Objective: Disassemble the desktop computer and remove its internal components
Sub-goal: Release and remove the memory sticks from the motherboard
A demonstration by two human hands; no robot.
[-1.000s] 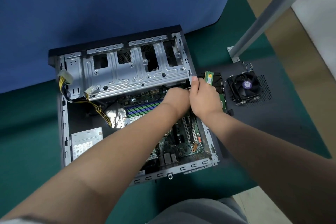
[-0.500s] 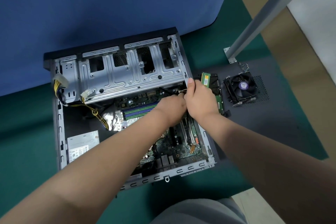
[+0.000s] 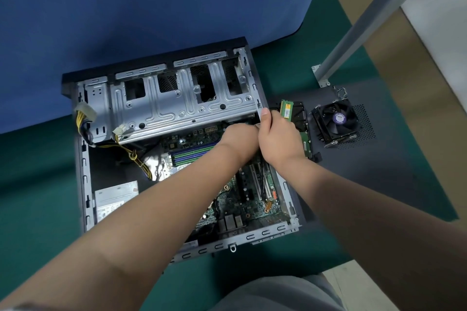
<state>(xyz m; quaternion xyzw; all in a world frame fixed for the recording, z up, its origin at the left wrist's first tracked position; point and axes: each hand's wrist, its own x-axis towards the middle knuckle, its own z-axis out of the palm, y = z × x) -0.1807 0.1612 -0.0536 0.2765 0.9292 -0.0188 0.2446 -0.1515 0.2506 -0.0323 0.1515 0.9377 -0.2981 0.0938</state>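
The open grey metal desktop computer case (image 3: 83,184) lies on its side on the green-covered bench (image 3: 38,184), its long axis running from the person toward the blue partition (image 3: 151,7), open face up. Both hands meet at its right wall: the right hand (image 3: 279,139) pinches the wall's top edge, thumb up; the left hand (image 3: 240,137) curls over cables, its hold hidden. Beyond lie a green memory stick (image 3: 286,108) and black cooling fan (image 3: 337,120). The hands have barely shifted since earlier.

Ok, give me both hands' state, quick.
Left hand: fingers hidden inside the computer case; cannot tell.
Right hand: gripping the case's side rail.
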